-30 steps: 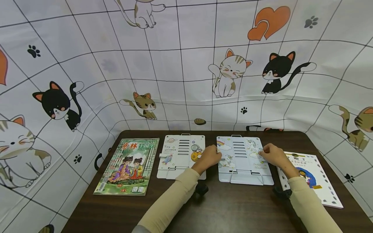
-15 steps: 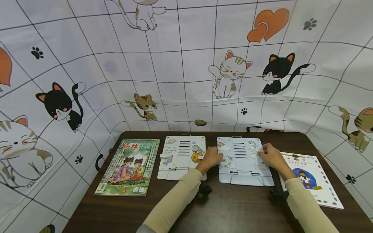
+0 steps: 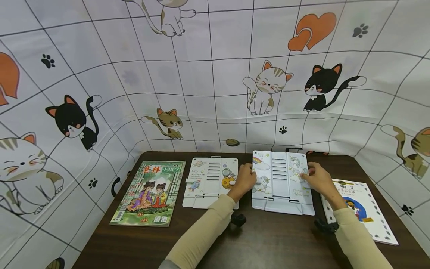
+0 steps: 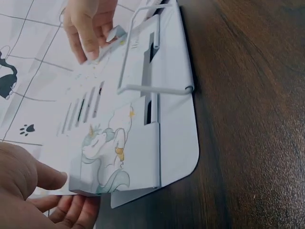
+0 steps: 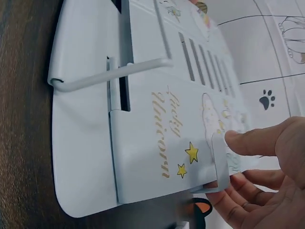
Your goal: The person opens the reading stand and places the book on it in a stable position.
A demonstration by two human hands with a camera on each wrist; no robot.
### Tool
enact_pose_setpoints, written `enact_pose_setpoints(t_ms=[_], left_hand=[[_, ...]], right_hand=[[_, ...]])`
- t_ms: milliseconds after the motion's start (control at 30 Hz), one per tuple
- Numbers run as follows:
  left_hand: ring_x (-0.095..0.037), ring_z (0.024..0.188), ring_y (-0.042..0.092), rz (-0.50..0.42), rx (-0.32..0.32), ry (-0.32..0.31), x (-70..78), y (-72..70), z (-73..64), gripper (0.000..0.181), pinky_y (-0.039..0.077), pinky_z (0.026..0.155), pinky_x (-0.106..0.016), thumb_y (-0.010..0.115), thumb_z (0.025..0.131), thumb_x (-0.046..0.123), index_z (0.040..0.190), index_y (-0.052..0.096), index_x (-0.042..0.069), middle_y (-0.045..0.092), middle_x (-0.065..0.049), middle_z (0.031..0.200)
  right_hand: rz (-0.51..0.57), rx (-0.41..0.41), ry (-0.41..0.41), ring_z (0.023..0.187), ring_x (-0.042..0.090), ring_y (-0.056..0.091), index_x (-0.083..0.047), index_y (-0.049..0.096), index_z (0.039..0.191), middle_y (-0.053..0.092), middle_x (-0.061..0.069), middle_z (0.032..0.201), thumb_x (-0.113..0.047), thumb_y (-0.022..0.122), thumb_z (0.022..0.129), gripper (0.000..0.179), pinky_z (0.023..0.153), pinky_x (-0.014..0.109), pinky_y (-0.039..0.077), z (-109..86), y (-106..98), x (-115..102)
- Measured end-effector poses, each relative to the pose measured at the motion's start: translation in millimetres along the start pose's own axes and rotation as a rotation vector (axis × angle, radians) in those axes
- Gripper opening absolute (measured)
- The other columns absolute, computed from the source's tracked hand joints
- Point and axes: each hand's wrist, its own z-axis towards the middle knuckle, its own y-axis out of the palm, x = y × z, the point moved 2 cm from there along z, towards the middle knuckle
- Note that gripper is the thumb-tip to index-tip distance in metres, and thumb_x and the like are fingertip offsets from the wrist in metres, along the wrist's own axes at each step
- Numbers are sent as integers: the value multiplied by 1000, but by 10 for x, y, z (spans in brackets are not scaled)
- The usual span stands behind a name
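A white book stand (image 3: 280, 183) with a rainbow and unicorns is held at its sides by both hands, its upper panel tilted up. My left hand (image 3: 244, 179) grips the left edge, thumb on the printed face and fingers behind, as the left wrist view shows. At the opposite edge, my right hand (image 3: 319, 181) pinches the panel beside a small side clip (image 5: 220, 162). The wire page holder (image 4: 152, 89) is at the stand's lower front, whose base plate (image 5: 81, 157) rests on the table. A second white stand (image 3: 198, 186), marked "Tiny universe", lies flat left of my left hand.
A green magazine (image 3: 149, 194) lies at the far left of the dark wooden table (image 3: 262, 246). A white book (image 3: 373, 213) lies at the right, partly behind my right forearm. Behind the table hangs a white cat-print cloth (image 3: 215, 74).
The unicorn stand's upper panel has risen at its back edge from lying flat, with both hands on its sides. The other stand, the magazine and the book stay in place.
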Motion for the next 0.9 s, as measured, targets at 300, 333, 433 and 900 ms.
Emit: enact_pose_setpoints(t_ms=[300,333,433,900], left_hand=[[-12,88,51,-76,75,70,64,-30,15,38,43,75,-24,64,103,5,138,58,-6,59,-14,109],[-12,88,51,-83,82,80,69,-33,25,36,43,75,-24,64,103,5,137,59,-5,59,-14,108],[-11,87,49,-92,92,106,90,-53,53,30,42,76,-24,64,103,5,133,60,-2,58,-13,107],[-10,83,48,-106,112,162,129,-201,72,20,41,72,-23,70,103,11,120,65,2,56,-7,99]], right_hand=[[52,152,-57,98,32,64,15,44,144,60,26,114,-15,73,99,62,67,27,46,-71,-61,-47],[54,163,-55,99,33,64,14,44,143,59,27,115,-15,73,99,60,66,26,46,-94,-72,-61],[59,182,-53,100,38,63,14,44,139,58,29,117,-17,73,100,58,70,32,49,-162,-108,-100],[42,270,-103,93,41,67,7,50,121,68,29,106,-21,76,100,44,65,33,45,-403,-119,-193]])
